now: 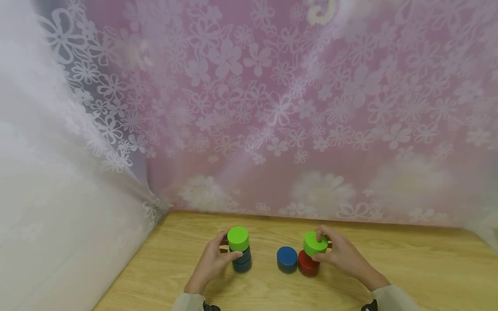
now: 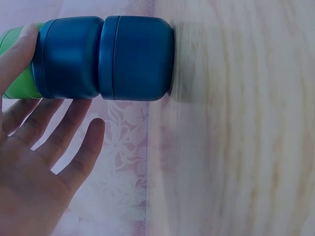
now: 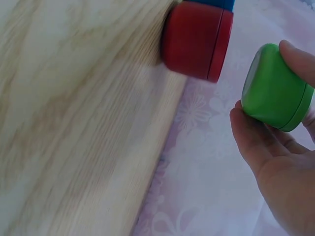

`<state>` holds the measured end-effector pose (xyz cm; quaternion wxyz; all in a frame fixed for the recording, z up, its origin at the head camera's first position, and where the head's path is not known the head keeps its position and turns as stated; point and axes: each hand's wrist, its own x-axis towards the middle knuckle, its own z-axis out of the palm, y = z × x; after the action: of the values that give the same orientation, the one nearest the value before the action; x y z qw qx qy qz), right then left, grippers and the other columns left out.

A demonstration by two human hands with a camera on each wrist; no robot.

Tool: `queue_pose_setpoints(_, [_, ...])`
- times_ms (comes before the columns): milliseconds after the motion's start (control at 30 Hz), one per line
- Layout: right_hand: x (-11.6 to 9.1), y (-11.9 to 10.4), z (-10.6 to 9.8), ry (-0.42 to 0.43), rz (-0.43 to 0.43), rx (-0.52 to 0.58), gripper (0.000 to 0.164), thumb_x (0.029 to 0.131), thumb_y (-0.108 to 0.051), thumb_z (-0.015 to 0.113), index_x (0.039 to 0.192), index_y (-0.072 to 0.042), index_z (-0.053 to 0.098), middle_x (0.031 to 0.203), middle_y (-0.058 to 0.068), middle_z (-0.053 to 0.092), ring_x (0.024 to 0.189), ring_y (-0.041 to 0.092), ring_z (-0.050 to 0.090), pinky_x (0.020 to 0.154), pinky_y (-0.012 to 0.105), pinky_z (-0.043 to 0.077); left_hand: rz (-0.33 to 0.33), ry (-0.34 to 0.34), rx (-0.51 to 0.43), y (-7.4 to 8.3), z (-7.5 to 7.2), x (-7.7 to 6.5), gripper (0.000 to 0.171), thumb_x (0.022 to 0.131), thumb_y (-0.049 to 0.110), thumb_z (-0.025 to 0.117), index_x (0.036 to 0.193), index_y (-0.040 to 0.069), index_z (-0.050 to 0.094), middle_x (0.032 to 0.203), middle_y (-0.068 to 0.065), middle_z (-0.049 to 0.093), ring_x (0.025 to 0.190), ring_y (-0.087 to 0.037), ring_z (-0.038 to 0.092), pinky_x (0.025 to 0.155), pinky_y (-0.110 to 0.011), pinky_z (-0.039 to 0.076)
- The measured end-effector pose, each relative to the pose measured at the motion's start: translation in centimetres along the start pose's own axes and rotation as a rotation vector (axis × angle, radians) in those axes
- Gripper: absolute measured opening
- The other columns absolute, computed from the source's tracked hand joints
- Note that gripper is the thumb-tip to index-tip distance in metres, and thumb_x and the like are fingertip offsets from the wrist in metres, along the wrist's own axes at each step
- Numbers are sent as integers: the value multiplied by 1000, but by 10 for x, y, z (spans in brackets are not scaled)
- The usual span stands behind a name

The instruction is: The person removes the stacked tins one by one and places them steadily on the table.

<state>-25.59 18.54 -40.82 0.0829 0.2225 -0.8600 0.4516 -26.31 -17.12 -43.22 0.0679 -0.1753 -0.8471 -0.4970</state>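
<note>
At the left, two blue lidded tins (image 2: 138, 58) stand stacked upright, with a green lidded tin (image 1: 238, 238) on top. My left hand (image 1: 213, 260) holds this green tin between thumb and fingers; the fingertips also lie along the upper blue tin (image 2: 71, 56). My right hand (image 1: 344, 255) grips a second green tin (image 3: 275, 88), slightly tilted, above a red lidded tin (image 3: 194, 42). In the right wrist view a gap shows between green and red. Another blue tin (image 1: 287, 260) stands close beside the red one, on its left.
The tins stand on a light wood-grain table (image 1: 264, 289). A pinkish floral curtain (image 1: 272, 172) hangs along its back edge, and a pale sheet (image 1: 58, 194) hangs on the left side.
</note>
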Motion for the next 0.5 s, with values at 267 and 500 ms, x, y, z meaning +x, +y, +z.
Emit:
queue_pose_setpoints(267, [-4,8,-11,-49,-107,-46,52,70,-2,91,87,-10,43,93,2,51,83,17,49,65,31,48,6,-11,7,0,0,1,68,88,20,82,143,-5,49,124,-17,63,111,-37,61,88,-49,56])
queue_pose_setpoints(500, [-9,16,-17,-54,-142,-92,55,66,0,92,82,-11,40,86,0,46,79,12,44,61,28,39,15,-23,2,1,-1,0,66,90,21,81,142,-4,50,123,-15,64,111,-36,61,88,-50,55])
